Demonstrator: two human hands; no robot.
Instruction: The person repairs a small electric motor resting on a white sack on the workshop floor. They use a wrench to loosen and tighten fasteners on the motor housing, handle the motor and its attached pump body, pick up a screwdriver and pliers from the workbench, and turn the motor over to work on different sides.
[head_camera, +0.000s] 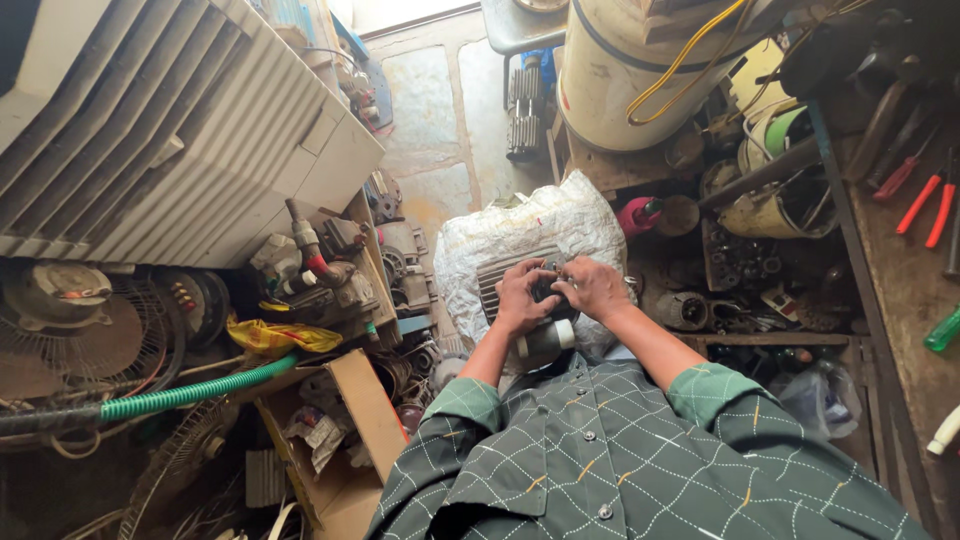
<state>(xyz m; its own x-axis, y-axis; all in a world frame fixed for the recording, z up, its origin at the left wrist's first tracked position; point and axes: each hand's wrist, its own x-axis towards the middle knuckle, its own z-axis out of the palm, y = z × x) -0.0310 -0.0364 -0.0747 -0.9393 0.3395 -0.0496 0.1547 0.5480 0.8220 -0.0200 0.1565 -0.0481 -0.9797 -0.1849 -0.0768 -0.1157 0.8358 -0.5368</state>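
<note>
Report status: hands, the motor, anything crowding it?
Left hand and right hand both on ribbed motor. Motor rests on white sack. Nothing over it.

Shirt sleeves (640, 470): dark green w/ thin white grid lines, a few short yellow dashes, small pale buttons. Plastic sack (520, 235) under motor: white, crinkled. Finned motor housing (497, 283): grey ribs; end cap (548, 342) whitish. Corrugated hose (190, 396): bright green. Cooler louvre panel (170, 130): off-white slats. Plastic bag (275, 338): yellow. Tank (640, 70): cream w/ dark band, yellow cable (690, 55) across it. Pliers' handles (930, 205): red. Screwdriver handle (942, 330): green. Cardboard box (350, 420): brown. Floor tiles (430, 110): mottled pale stone.
</note>
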